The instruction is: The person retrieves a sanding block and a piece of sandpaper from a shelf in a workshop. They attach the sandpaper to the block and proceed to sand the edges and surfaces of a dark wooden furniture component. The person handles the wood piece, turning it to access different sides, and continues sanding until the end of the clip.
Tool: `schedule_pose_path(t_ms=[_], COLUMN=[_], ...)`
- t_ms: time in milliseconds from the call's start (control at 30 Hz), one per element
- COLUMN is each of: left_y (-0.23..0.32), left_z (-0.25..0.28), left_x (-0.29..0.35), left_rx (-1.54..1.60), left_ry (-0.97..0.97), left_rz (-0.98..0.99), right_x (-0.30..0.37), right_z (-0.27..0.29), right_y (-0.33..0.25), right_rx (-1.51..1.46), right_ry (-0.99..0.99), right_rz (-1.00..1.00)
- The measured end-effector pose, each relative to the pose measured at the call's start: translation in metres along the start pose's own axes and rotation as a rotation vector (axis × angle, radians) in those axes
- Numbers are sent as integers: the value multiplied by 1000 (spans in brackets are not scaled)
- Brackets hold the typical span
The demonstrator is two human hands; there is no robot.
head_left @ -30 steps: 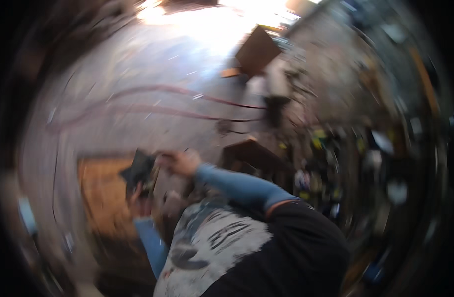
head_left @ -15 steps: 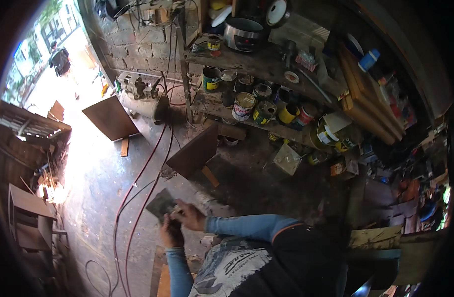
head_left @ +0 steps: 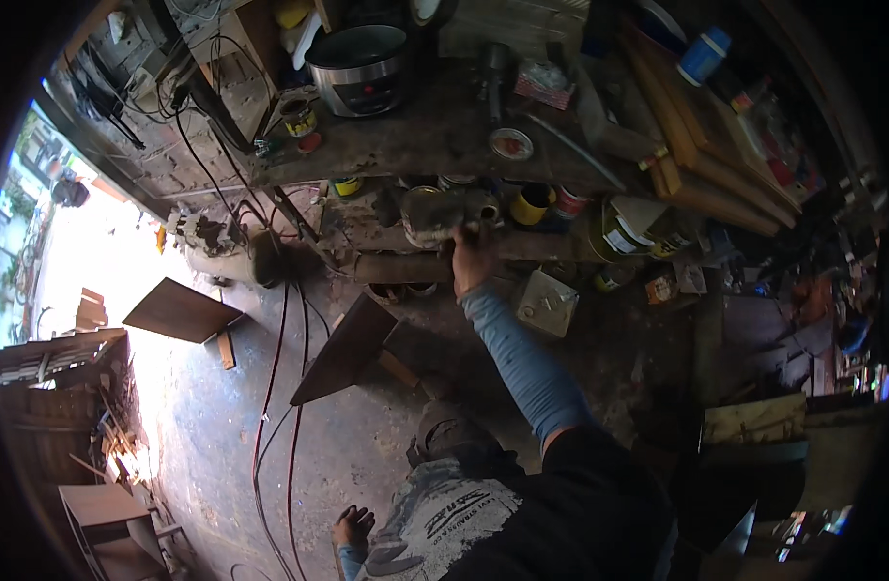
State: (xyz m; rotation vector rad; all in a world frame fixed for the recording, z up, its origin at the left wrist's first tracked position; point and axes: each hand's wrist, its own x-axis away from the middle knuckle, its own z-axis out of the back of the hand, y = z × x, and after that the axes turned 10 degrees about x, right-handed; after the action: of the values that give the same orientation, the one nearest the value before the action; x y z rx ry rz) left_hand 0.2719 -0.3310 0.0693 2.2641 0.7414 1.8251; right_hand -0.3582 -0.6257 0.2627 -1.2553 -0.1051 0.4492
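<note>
My right arm stretches forward to the paint-can shelf, and its hand (head_left: 474,257) is closed at the lower edge of a dull grey sheet (head_left: 435,215). The sheet is in front of the cans and hides part of them; its outline is hard to make out against them. Just to the right of it are a yellow can (head_left: 532,203) and a red can (head_left: 570,201). Low by my body, my left hand (head_left: 353,528) hangs above the floor with its fingers loosely apart and nothing in it.
Two brown panels (head_left: 183,312) (head_left: 346,351) lean on wooden props. Red and dark hoses (head_left: 271,378) cross the floor. An electric cooker (head_left: 359,77) sits on the upper shelf (head_left: 406,145). A pale square container (head_left: 547,304) stands below, and brown boards (head_left: 706,145) are stacked at right.
My hands have parted. The right one has gone forward to the shelf with the grey sheet; the left has let go and dropped lower. The view has shifted toward the shelf.
</note>
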Motion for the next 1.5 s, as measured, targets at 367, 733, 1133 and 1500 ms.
schedule_pose_path(t_ms=[367,733,1133,1500], left_y=[147,-75,165,163], left_z=[-195,3,110,-121], left_x=[40,30,-123,-264], left_rx=[-176,-965,-1653,-1342], left_ry=[181,322,-226,-347], left_rz=[-554,128,-43,202], right_x=[-75,-3,227,440], right_z=[-207,-68,235,439], right_y=[-75,-3,168,190], right_rx=[-13,-103,417,277], right_ry=[-273,-682,-54,602], right_rz=[139,-99,-354,-793])
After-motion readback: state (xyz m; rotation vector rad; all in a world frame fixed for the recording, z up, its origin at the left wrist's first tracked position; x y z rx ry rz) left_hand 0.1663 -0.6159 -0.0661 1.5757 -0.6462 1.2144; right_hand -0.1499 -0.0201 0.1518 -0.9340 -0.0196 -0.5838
